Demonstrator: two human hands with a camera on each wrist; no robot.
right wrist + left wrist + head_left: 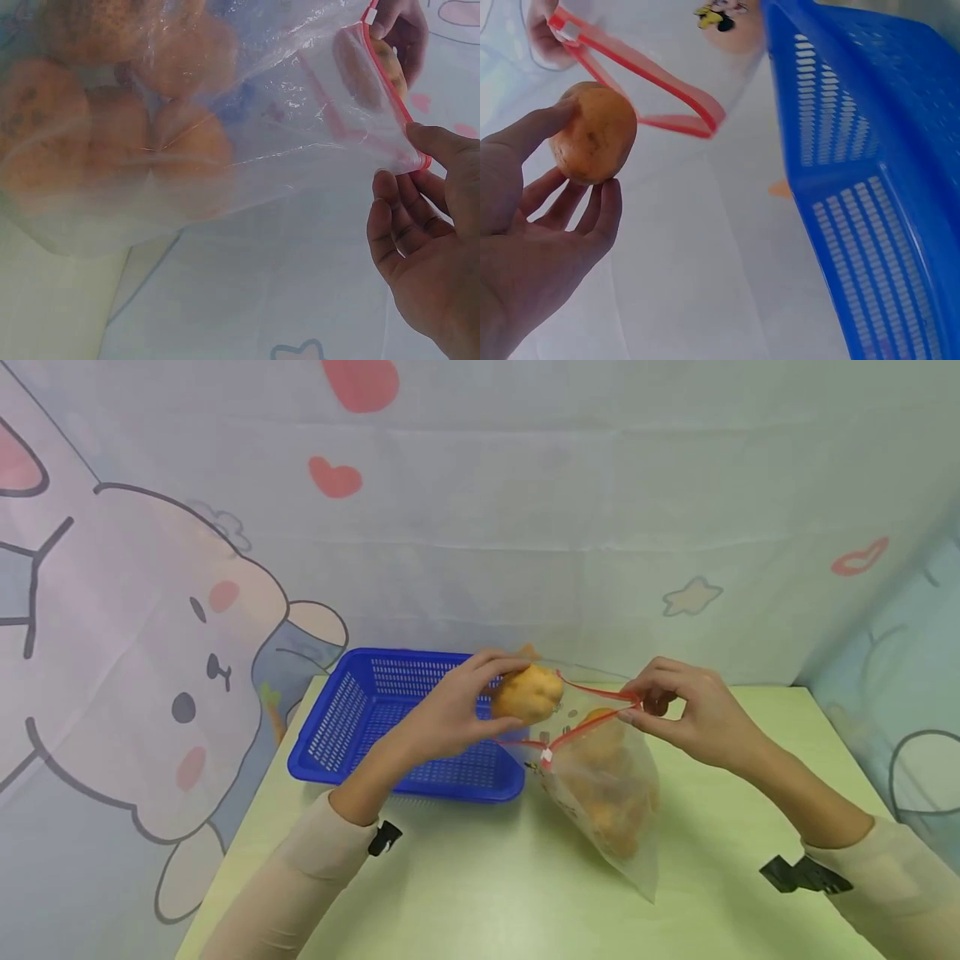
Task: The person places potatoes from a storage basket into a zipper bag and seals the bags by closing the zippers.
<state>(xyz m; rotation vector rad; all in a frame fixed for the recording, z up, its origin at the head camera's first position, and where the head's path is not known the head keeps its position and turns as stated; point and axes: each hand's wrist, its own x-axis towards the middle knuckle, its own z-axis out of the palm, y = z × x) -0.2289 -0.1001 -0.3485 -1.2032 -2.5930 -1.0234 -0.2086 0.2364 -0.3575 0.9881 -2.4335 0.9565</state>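
My left hand point(453, 710) holds a lumpy yellow-brown potato point(531, 693) between thumb and fingers, at the open mouth of a clear zip bag point(637, 810). In the left wrist view the potato point(596, 135) shows brown spots. The thumb lies on one side and fingertips on the other. My right hand point(701, 714) pinches the far corner of the bag's red zip edge point(421, 159). Several potatoes point(116, 142) lie inside the bag, blurred by the plastic. A white slider point(547, 754) sits on the near end of the zip.
A blue slotted plastic basket point(322, 772) stands on the pale green table point(450, 893), left of the bag and partly behind my left hand. A cloth backdrop point(600, 527) printed with a rabbit and hearts rises behind the table.
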